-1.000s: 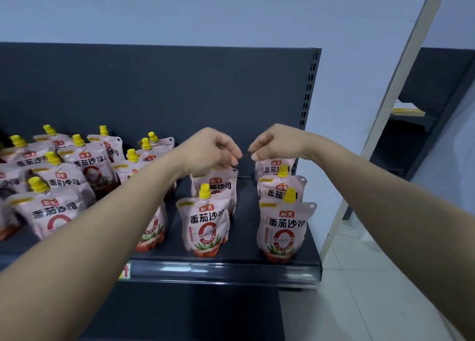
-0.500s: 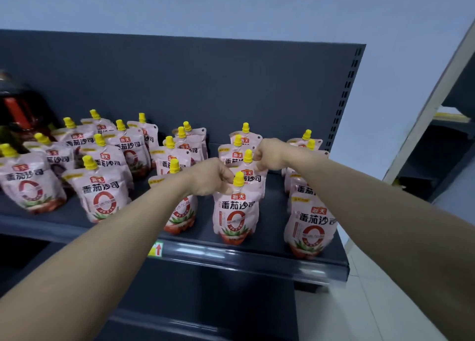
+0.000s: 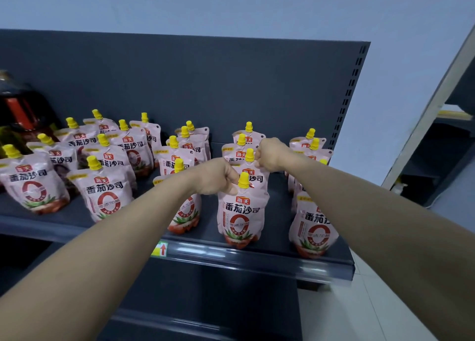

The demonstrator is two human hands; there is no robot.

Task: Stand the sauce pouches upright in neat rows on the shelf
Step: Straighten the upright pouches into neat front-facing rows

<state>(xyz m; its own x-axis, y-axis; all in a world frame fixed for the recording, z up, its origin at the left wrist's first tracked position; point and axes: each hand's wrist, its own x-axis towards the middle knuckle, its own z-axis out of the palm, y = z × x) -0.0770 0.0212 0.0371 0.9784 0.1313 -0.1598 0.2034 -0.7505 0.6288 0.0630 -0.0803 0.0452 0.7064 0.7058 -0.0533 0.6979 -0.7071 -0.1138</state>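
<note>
Pink sauce pouches with yellow caps stand in several rows on a dark grey shelf [image 3: 272,257]. My left hand [image 3: 217,177] pinches the top left corner of the front pouch [image 3: 241,212] in the middle row, just beside its cap. My right hand [image 3: 271,154] grips the top right corner of the second pouch [image 3: 253,177] right behind it. A front pouch [image 3: 312,228] of the right row stands partly hidden by my right forearm. Another front pouch [image 3: 183,212] is half hidden under my left wrist.
More pouches [image 3: 105,194] stand less evenly on the left half of the shelf. Dark bottles [image 3: 21,109] sit at the far left. A perforated back panel [image 3: 231,88] rises behind. Another shelf unit [image 3: 444,140] is at the right, tiled floor below.
Both hands came down from above the rows onto the middle row's front two pouches. The view has shifted right to left, showing more of the left pouches and the bottles.
</note>
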